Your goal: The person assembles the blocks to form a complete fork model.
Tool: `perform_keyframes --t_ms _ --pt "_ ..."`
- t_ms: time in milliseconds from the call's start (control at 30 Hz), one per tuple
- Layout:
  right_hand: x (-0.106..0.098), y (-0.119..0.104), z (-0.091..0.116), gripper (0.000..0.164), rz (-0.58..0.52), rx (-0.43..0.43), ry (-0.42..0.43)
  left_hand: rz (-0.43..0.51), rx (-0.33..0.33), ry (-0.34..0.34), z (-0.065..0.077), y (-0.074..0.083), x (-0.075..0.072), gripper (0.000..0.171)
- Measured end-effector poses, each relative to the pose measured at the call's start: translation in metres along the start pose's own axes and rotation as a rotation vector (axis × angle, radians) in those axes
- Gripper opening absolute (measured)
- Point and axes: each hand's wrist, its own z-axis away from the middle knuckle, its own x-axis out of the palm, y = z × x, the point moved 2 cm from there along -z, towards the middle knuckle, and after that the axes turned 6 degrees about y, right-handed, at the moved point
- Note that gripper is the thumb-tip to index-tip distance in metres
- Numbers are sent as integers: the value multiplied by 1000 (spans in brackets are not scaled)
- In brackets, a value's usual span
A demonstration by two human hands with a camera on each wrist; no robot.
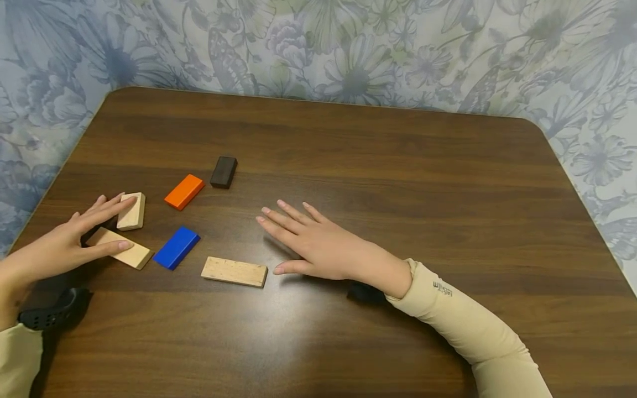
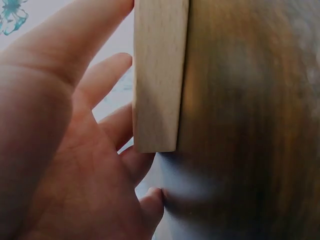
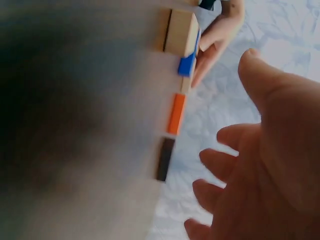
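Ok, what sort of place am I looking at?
Probably an indoor room, perhaps domestic: a round-cornered brown wood-grain table, blue-and-white floral-patterned covering beyond it, and a pale wooden rectangular block on top.

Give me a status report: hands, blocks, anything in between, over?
Left hand: fingers extended over two pale blocks. Right hand: fingers spread, holding nothing. Between the hands: blue block, third pale block.

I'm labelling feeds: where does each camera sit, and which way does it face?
Head: on the head, facing forward and down at the table; left hand, right hand and sleeves show.
Left wrist: worn there, facing a pale block; left hand shows.
Right wrist: worn there, facing across the table; both hands show.
Head and right wrist share the orange block.
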Motion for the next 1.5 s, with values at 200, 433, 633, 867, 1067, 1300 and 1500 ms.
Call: perform_keyframes --t_ms 200,433,633,867,1067,1300,1500 --pt "14 1 -20 75 -292 -88 -70 6 6 4 0 1 0 87" --pt "21 4 -36 84 -469 -175 -127 19 12 3 0 2 -1 88" --pt "26 3 -55 96 -481 -313 -191 23 18 9 2 1 -1 88" --pt "31 -1 -69 103 -414 -356 -228 26 19 17 5 -3 -1 88" --pt "32 -4 -75 107 -332 -367 -260 12 9 18 6 -4 -3 89" --pt "31 -7 -87 115 -280 -439 -317 31 32 11 3 -2 -1 89" --pt "30 -7 -93 119 -291 -464 -384 40 43 10 2 -3 1 89"
